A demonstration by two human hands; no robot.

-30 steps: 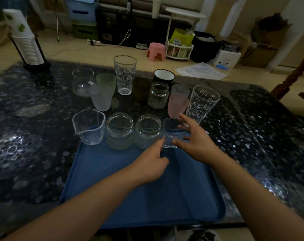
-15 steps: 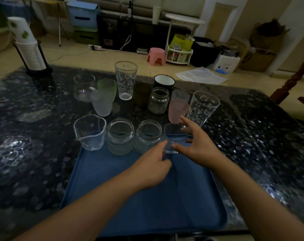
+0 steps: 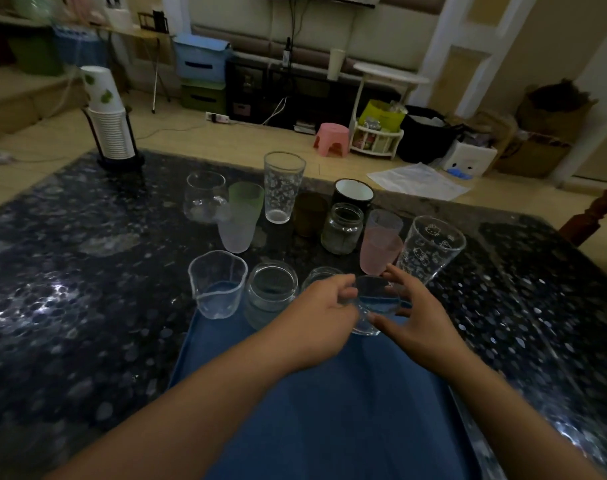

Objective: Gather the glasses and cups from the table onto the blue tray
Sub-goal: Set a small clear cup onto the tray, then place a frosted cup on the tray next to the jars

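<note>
In the head view, the blue tray (image 3: 330, 410) fills the lower centre of the frame, and its far edge lies just under a row of four vessels. From left to right this row has a clear beaker (image 3: 217, 284) with a spout, a glass jar (image 3: 271, 294), a second jar (image 3: 319, 276) mostly hidden behind the left hand, and a small clear glass (image 3: 375, 304). Both hands meet at this small glass in the middle of the frame. The left hand (image 3: 321, 325) has its fingers curled against the left side of the glass, and the right hand (image 3: 413, 320) has thumb and fingers bent round its right side, so both grip the same glass. The near part of the tray, under the two forearms, is a wide bare blue surface. Its left edge runs close to the dark speckled table (image 3: 70, 306), and its right edge stands at the lower right of the frame. Behind the row, in the centre, more vessels stand on the table: a pink cup (image 3: 380, 251), a tall printed glass (image 3: 430, 249) just right of it, a jar (image 3: 342, 233), a black mug (image 3: 354, 195), a brown cup (image 3: 309, 214), a second tall printed glass (image 3: 283, 187), a green cup (image 3: 246, 199), a frosted cup (image 3: 236, 230) and a round clear glass (image 3: 205, 197). A stack of paper cups (image 3: 108, 116) stands at the far left edge of the table, well apart from the others.
</note>
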